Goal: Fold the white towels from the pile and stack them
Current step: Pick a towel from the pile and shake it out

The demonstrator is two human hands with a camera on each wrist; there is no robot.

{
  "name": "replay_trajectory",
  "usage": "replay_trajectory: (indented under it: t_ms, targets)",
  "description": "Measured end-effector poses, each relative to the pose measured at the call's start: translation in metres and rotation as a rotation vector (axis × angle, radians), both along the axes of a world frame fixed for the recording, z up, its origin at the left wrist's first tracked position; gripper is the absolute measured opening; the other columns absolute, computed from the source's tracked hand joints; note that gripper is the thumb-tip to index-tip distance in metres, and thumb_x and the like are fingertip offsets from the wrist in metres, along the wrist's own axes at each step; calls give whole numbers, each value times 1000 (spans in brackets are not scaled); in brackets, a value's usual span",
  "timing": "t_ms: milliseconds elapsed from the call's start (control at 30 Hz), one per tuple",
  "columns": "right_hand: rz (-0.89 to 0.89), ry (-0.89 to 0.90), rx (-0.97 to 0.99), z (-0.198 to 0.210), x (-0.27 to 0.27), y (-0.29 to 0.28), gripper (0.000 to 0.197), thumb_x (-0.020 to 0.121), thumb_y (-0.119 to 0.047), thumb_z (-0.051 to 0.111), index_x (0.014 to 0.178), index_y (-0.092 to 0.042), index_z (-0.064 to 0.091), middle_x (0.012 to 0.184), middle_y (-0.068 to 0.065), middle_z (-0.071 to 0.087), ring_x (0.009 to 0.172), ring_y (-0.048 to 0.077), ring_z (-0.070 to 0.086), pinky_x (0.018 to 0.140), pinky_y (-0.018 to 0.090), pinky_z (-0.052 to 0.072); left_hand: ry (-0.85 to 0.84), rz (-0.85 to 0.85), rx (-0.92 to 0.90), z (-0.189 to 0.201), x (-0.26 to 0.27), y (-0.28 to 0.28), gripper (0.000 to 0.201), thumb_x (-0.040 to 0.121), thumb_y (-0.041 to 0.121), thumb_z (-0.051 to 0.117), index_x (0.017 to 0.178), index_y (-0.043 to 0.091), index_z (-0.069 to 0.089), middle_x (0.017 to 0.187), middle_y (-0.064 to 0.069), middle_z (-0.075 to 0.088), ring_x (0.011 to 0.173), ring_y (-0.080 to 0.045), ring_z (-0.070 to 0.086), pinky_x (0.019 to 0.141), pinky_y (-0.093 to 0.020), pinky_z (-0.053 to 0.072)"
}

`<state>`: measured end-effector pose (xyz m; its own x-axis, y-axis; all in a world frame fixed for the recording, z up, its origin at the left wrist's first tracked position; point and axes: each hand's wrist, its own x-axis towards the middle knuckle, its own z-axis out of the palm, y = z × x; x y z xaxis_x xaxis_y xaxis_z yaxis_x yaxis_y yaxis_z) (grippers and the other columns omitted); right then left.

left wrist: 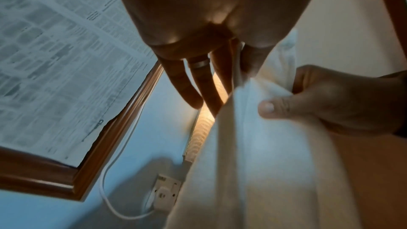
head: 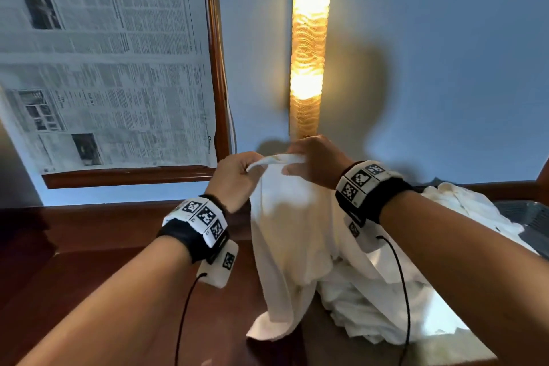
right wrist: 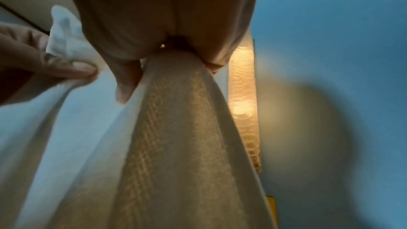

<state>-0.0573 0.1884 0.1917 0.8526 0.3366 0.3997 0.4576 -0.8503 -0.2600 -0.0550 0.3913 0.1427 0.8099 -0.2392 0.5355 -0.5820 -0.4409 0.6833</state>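
Left hand: the left hand (head: 234, 180) is raised above the worktop, thumb and fingers pinching the top edge of a white towel (head: 285, 235); the left wrist view shows the cloth caught between thumb and forefinger while the other fingers (left wrist: 187, 84) hang straight.
Right hand: the right hand (head: 316, 162) sits just beside the left, at its 3 o'clock, grasping the same top edge, with the cloth bunched in its grip in the right wrist view.
Towel in hand: it hangs down from both hands in loose vertical folds, its lower end resting crumpled on the worktop (head: 124, 270) at 6 o'clock from the hands.
Pile: more white cloth, the pile (head: 386, 300), lies rumpled on the worktop at 5 o'clock from the hands and touches the hanging towel's lower part.
Container: a dark basket-like thing (head: 531, 220) shows at the right edge at 3 o'clock; white cloth spills over its rim, but how much lies inside I cannot tell.
Progress: judging from this, the task is at an early step of this towel; it is lifted and held by one edge, not yet spread or folded.
Done: no folded stack is visible in any view.
Left: I judge this towel needs folding and placing, and the pile remains to be worked through.
Surroundings: a glowing wall lamp (head: 310, 47) stands at 12 o'clock from the hands, a wooden frame covered with newspaper (head: 104, 59) at 10 o'clock.
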Motion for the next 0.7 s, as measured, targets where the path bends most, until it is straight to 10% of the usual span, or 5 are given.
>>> replay_trajectory:
  t_ms: [133, 267, 367, 533, 700]
  targets:
    - [60, -13, 33, 0, 18, -2, 31, 85, -27, 74, 62, -25, 54, 60, -9, 45, 69, 20, 48, 66, 27, 30, -71, 40, 27, 18, 3, -15, 21, 101, 23, 58, 88, 23, 74, 56, 17, 56, 51, -2, 46, 53, -22, 34]
    - [10, 1, 107, -16, 40, -18, 36, 88, -35, 71, 65, -20, 48, 61, -8, 44, 71, 21, 48, 64, 32, 30, -95, 145, -56, 43, 7, -9, 29, 101, 23, 56, 82, 9, 72, 61, -4, 60, 56, -13, 52, 56, -29, 41]
    - [-72, 132, 22, -49, 58, -62, 41, 92, -35, 67, 60, -22, 44, 64, -5, 47, 76, 24, 52, 64, 32, 28, -47, 248, -84, 51, 10, 14, 33, 101, 27, 59, 71, 19, 69, 58, 9, 61, 57, -8, 56, 58, -27, 46]
    - [-341, 347, 50, -105, 61, -165, 30, 91, -40, 67, 67, -22, 64, 89, 10, 72, 88, 27, 65, 70, 33, 44, -6, 370, -138, 37, 19, 48, 30, 97, 34, 62, 70, 20, 65, 59, 8, 62, 64, -20, 60, 73, -51, 57]
    - [-292, 226, 355, -88, 58, -162, 15, 76, -10, 61, 80, -20, 72, 86, 6, 72, 90, 29, 66, 79, 37, 50, 70, 227, -155, 34, 15, 14, 34, 100, 34, 56, 82, 9, 70, 75, -13, 63, 73, -22, 60, 69, -38, 50]
